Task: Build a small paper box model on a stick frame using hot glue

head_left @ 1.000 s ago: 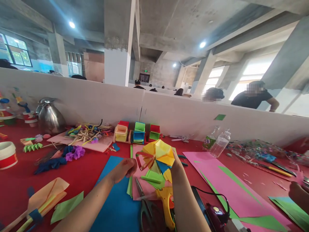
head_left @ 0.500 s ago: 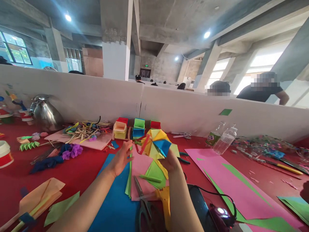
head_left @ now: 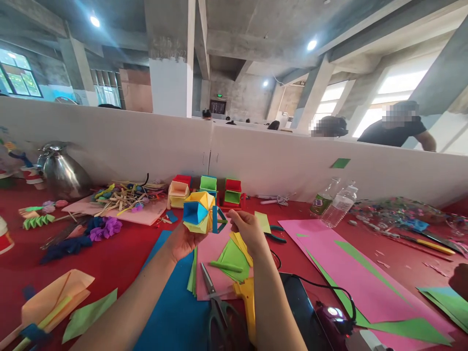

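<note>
In my left hand (head_left: 185,243) is a folded-paper craft (head_left: 200,207), a wheel-like shape of yellow and blue paper pockets. The fingers wrap under it from below, and a blue pocket faces left. From its right side sticks out a small blue and green paper frame (head_left: 218,220). My right hand (head_left: 248,229) is just right of that frame, thumb and fingertips pinched together; whether anything is between them is too small to tell. Beneath the hands lie pink paper (head_left: 206,280), green paper pieces (head_left: 228,256), scissors (head_left: 215,297) and a yellow glue gun (head_left: 248,297).
Behind the craft stand several coloured paper boxes (head_left: 179,192) along the white partition (head_left: 146,141). A steel jug (head_left: 62,170) and a pile of sticks (head_left: 120,197) are left. Pink sheets (head_left: 351,273), plastic bottles (head_left: 340,204) and a cabled black device (head_left: 300,302) are right.
The paper craft has passed from my right hand to my left and moved left, turning so its blue pocket faces left. My right hand has let go of the wheel and closed into a pinch.
</note>
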{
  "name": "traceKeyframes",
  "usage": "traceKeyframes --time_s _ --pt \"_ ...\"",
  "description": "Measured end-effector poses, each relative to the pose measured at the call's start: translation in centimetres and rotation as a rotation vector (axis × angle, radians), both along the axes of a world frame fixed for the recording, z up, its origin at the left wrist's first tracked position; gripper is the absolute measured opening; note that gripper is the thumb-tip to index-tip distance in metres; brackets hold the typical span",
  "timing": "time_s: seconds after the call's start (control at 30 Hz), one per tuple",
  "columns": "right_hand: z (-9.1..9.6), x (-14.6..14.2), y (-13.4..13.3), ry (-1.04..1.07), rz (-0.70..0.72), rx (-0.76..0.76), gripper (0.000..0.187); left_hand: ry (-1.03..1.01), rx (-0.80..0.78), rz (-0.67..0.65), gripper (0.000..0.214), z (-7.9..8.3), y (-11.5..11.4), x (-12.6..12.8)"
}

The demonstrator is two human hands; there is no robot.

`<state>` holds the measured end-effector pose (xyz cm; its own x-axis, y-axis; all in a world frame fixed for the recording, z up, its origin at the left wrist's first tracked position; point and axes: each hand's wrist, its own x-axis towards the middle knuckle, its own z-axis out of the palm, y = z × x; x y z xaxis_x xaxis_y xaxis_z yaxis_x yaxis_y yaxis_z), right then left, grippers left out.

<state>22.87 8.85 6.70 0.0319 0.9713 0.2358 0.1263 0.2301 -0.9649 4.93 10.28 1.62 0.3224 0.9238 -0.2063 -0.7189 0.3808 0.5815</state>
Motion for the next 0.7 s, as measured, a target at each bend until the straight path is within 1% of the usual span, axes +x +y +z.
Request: traceKeyframes --time_s 0.07,0.2,0.27,0.33,0.43,0.53,0.6,0.7 --pt "0.3 0.0 -0.3 -0.071 -0.027 0.067 0.030 0.030 -0.036 0.011 0.024 0.4 0.0 -0.3" --pt "0.5 -0.5 -0.7 -0.247 0.007 0.206 0.039 0.032 -0.049 0.117 0.025 1.3 -0.5 -0.3" --pt "0.5 -1.0 -1.0 -0.336 0.015 0.292 0.037 0.021 -0.042 0.169 0.024 1.7 -0.8 0.0" --pt "0.5 -1.5 -1.2 -0.412 0.020 0.392 0.035 0.033 -0.049 0.195 0.025 1.9 -1.0 0.3" --pt "0.4 -2.2 -1.4 -0.524 0.014 0.546 0.039 0.065 -0.038 0.194 0.026 1.9 -1.2 0.8" --pt "0.3 -2.5 -1.3 -0.659 -0.021 0.662 0.031 0.119 0.009 0.204 0.021 1.6 -1.3 1.0" --pt "0.0 -2.5 -1.2 -0.709 -0.059 0.705 0.024 0.154 0.055 0.259 0.017 1.4 -1.4 1.1" --pt "-0.3 -2.4 -0.8 -0.677 -0.083 0.735 0.022 0.189 0.128 0.343 0.027 1.3 -1.4 1.0"
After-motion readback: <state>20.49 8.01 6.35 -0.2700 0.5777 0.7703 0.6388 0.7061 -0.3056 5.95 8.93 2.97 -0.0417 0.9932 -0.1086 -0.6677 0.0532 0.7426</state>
